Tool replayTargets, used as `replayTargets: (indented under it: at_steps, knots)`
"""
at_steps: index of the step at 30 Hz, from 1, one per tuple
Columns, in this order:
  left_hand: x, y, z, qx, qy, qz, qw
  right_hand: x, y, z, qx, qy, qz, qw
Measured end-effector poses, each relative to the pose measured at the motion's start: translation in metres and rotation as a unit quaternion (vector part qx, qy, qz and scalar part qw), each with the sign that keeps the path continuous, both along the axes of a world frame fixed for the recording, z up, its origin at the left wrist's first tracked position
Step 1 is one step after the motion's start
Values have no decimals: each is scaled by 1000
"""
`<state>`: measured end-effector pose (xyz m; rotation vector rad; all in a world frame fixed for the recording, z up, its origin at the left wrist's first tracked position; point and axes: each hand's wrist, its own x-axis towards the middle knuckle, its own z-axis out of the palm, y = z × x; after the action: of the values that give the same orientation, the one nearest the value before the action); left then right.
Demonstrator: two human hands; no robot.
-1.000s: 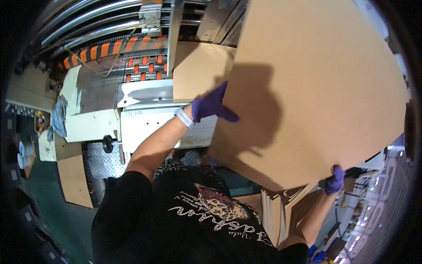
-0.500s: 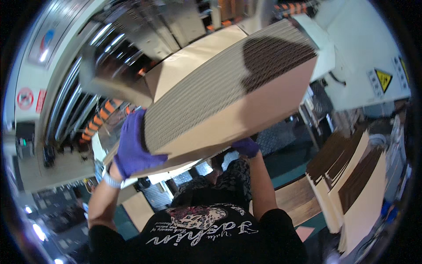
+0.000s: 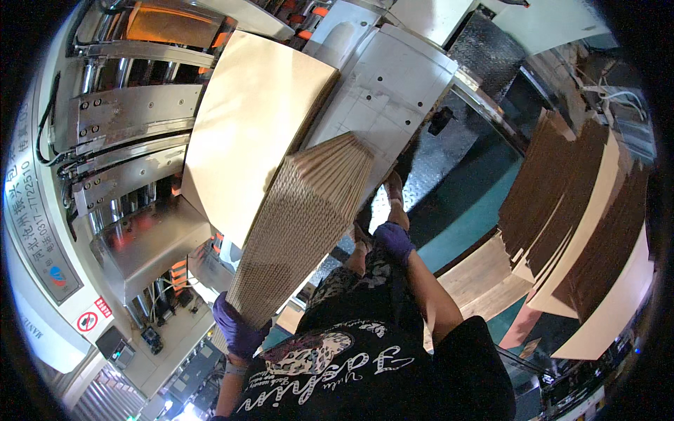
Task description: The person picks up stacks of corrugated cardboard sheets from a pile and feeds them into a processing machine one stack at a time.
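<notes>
A thick stack of corrugated cardboard sheets (image 3: 298,217) stands on edge, its fluted edges facing up and its far end fanned out. That far end rests over a grey metal plate (image 3: 397,84). My left hand (image 3: 239,326), in a purple glove, grips the near end of the stack. My right hand (image 3: 394,242), gloved the same way, is apart from the stack on its right side, beside my thigh; its fingers are mostly hidden. Left of the stack and touching it lies a pile of flat tan cardboard (image 3: 256,133) with a broad smooth top face.
Machine rollers and metal blocks (image 3: 137,109) fill the left side. A white machine panel (image 3: 53,238) edges the far left. More cardboard stacks (image 3: 604,231) stand on the right by a wooden board (image 3: 484,277). Dark tread-plate and green floor (image 3: 470,210) lie between.
The cardboard stack has come down from both hands onto the metal plate and turned, its far end fanning out. My right hand has let go of it. The view has swung round.
</notes>
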<state>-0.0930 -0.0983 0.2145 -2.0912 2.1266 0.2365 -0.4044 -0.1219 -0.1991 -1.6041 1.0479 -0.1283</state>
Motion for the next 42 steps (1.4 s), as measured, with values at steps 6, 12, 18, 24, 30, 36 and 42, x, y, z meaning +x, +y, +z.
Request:
replayTargets:
  at_steps: [6, 12, 18, 24, 30, 36, 42]
  knots:
    - [1, 2, 4, 77, 14, 103, 992, -24, -53, 64, -59, 19, 4, 998]
    - [-1, -4, 4, 113, 31, 191, 975, -50, -105, 74, 326, -133, -336, 874]
    - [-8, -7, 5, 42, -13, 113, 993, -71, -132, 49, 251, -118, -323, 905]
    - [-6, -16, 8, 43, 26, 132, 990, -35, -111, 54, 287, -118, -255, 916]
    - [10, -25, 62, 26, 75, 151, 985, 52, -101, 61, 393, -299, -55, 868]
    - [32, -12, 149, -56, 342, 310, 885, 139, -114, 61, 262, -406, -81, 872]
    - [71, 125, 115, -42, 549, 531, 644, 196, -229, 254, 211, -452, -165, 851]
